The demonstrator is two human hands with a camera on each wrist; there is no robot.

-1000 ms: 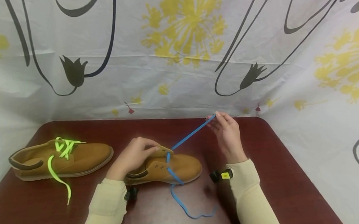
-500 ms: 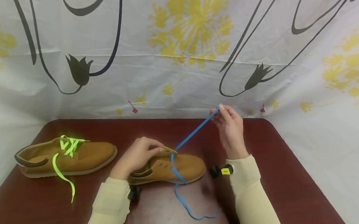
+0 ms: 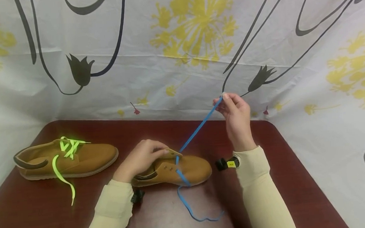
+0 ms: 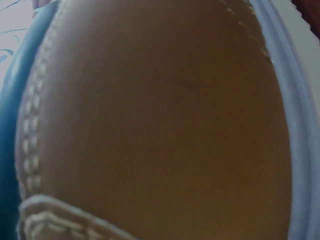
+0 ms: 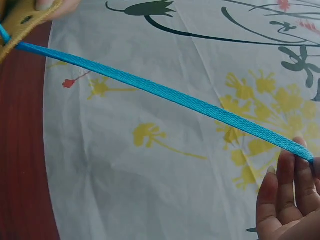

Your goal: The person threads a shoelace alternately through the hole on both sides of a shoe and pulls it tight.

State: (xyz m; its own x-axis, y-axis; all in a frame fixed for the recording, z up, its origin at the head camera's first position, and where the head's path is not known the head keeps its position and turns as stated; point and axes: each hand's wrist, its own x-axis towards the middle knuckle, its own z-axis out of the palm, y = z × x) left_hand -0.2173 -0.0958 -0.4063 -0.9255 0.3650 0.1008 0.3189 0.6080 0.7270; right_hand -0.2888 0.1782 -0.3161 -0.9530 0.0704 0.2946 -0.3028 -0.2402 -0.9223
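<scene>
A tan shoe lies on the table, toe to the right, with a blue shoelace through its front eyelets. My left hand pinches the shoe's far eyelet flap between thumb and fingers. Up and to the right, my right hand pinches one end of the lace, which runs taut and slanting from that flap. In the right wrist view the shoelace stretches flat to the fingers of my right hand. The other lace end trails loose on the table in front. Stitched brown leather fills the left wrist view.
Another tan shoe stands at the left of the dark red table. Its neon green lace is crossed, with one end hanging down onto the table. A white patterned sheet rises behind and at both sides.
My right hand has risen, lifting the pinched lace end higher, so the taut lace stands steeper. The left hand keeps its hold on the flap. The head view has shifted slightly.
</scene>
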